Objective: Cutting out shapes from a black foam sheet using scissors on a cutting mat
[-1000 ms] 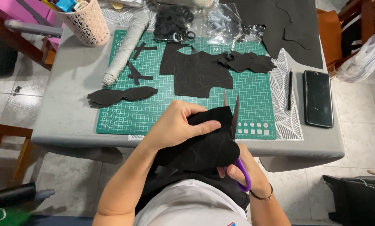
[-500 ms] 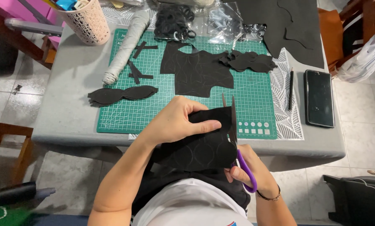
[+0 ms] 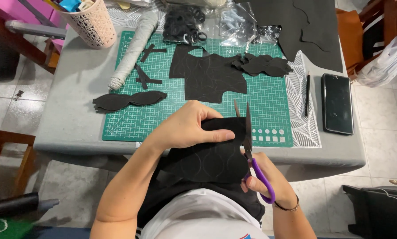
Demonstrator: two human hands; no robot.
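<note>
left hand (image 3: 187, 128) clamped on a black foam sheet (image 3: 207, 155) held over the near desk (image 3: 70, 119) edge; right hand (image 3: 269, 183) closed around purple-handled scissors (image 3: 251, 150), blades parted at the sheet's right edge.

Bare mat (image 3: 163, 119) lies ahead; cut foam pieces (image 3: 211, 77) and seemingly a pencil (image 3: 307, 94) crowd beyond.

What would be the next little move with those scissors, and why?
Probably close the blades and snip a bit further along a drawn curve. The scissors stand open at the right edge of the black sheet, with the right hand in the purple handles, while the left hand pinches the sheet steady from above. Faint curved outlines mark the sheet.
</note>
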